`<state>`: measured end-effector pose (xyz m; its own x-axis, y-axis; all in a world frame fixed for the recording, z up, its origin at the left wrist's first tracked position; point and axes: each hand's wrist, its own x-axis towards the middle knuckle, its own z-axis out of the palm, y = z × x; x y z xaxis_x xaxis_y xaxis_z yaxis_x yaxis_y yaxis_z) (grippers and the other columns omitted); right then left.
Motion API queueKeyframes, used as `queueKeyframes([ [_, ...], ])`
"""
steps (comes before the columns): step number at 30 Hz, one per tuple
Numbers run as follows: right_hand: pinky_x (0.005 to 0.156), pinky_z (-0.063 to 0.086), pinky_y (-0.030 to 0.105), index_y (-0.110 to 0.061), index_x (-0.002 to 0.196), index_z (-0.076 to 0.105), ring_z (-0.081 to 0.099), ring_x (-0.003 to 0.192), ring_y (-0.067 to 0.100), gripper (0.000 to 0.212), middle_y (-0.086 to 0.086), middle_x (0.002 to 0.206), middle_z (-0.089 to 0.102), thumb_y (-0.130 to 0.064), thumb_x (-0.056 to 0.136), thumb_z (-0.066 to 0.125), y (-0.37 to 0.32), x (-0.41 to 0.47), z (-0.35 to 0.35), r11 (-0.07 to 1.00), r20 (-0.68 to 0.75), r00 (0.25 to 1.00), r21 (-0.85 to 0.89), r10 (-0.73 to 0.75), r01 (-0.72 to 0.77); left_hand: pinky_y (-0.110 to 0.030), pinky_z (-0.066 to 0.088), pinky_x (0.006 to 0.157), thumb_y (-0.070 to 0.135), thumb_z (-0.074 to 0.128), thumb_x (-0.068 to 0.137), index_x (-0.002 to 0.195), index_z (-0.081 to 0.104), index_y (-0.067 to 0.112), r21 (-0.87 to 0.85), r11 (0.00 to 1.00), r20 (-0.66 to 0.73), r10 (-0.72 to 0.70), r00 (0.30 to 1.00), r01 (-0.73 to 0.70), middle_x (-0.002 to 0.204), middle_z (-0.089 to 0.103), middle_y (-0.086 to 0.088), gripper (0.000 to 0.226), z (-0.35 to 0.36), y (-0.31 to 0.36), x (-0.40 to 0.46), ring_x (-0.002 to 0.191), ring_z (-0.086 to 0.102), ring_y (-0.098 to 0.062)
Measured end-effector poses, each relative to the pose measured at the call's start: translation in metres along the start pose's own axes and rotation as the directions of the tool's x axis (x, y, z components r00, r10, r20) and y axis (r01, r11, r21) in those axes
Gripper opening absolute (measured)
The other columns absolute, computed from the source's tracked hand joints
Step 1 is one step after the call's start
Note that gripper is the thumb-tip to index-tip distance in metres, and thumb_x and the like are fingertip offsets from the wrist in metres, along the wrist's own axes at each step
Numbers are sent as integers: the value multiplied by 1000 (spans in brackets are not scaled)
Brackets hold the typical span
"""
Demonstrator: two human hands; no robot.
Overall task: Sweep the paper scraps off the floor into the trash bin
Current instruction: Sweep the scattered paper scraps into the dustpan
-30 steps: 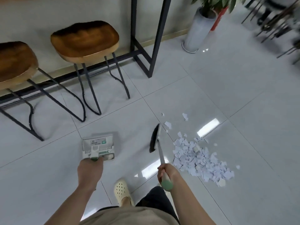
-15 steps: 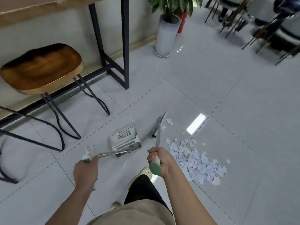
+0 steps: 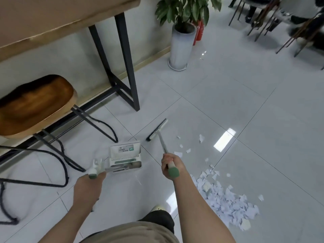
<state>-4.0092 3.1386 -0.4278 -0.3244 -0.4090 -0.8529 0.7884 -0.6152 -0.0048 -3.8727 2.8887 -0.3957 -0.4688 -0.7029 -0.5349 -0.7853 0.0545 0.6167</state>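
Observation:
A heap of white paper scraps (image 3: 226,204) lies on the grey tile floor at the lower right, with loose bits (image 3: 201,138) trailing up from it. My right hand (image 3: 171,163) grips the green-tipped handle of a small broom (image 3: 157,129); its black-bristled head sits on the floor up and left of the scraps, clear of the heap. My left hand (image 3: 91,183) holds the handle of a white dustpan (image 3: 125,157), which stands on the floor left of the broom. No trash bin is in view.
A wooden stool (image 3: 35,106) on black wire legs stands at the left, and a black-framed counter leg (image 3: 129,67) rises behind the dustpan. A potted plant (image 3: 181,44) in a white pot stands by the wall. Chair legs (image 3: 263,23) crowd the top right.
My view has swung right and forward. The broom head has moved away from the heap toward the upper left, and the dustpan has shifted right, closer to the broom.

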Motion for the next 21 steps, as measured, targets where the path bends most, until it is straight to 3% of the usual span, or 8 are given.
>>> queueKeyframes([
  [2,31,38,15,-23,66,36,41,29,8,47,-8,41,38,12,61,68,-15,6,-5,999,-26,1000,40,-9,10,-36,43,57,29,70,89,71,56,2,29,1000,-15,1,1000,-1,53,53,-8,35,7,12,7,45,48,-26],
  [6,32,39,15,-17,69,44,45,29,17,26,0,39,41,0,89,45,-42,-1,6,988,-285,946,-10,-151,155,-39,44,59,28,69,90,69,57,0,106,994,-7,33,999,-32,53,54,-11,37,23,43,22,45,50,-29],
  [10,41,37,15,-15,59,30,38,35,22,31,2,36,35,0,83,41,-58,-11,38,983,-351,919,-23,-180,184,-39,46,60,29,70,90,70,58,1,132,989,48,63,997,-69,55,55,-11,37,50,79,37,47,51,-28],
  [12,45,37,19,-14,60,28,36,45,20,30,2,51,37,2,81,41,-63,-17,56,981,-353,918,1,-182,195,-38,46,59,29,70,90,64,54,4,154,984,98,78,992,-93,51,53,-10,40,64,94,44,46,50,-27],
  [13,42,38,18,-13,61,31,40,40,20,29,3,55,38,3,83,41,-64,-22,65,977,-331,926,42,-184,209,-38,45,59,29,70,90,62,52,5,154,983,122,82,989,-100,49,51,-10,41,70,100,48,46,49,-27],
  [16,31,41,18,-8,60,36,40,21,17,31,2,36,42,7,87,38,-72,-37,84,953,-292,935,160,-204,258,-37,44,58,30,69,89,63,52,4,161,979,189,91,978,-122,50,52,-11,41,89,124,64,46,49,-27],
  [21,29,37,15,-10,46,36,37,20,16,47,2,31,36,3,91,38,-100,-52,125,879,-249,919,295,-307,374,-33,43,57,27,68,91,69,56,3,136,966,353,161,922,-221,60,56,-14,35,122,199,105,50,51,-28],
])
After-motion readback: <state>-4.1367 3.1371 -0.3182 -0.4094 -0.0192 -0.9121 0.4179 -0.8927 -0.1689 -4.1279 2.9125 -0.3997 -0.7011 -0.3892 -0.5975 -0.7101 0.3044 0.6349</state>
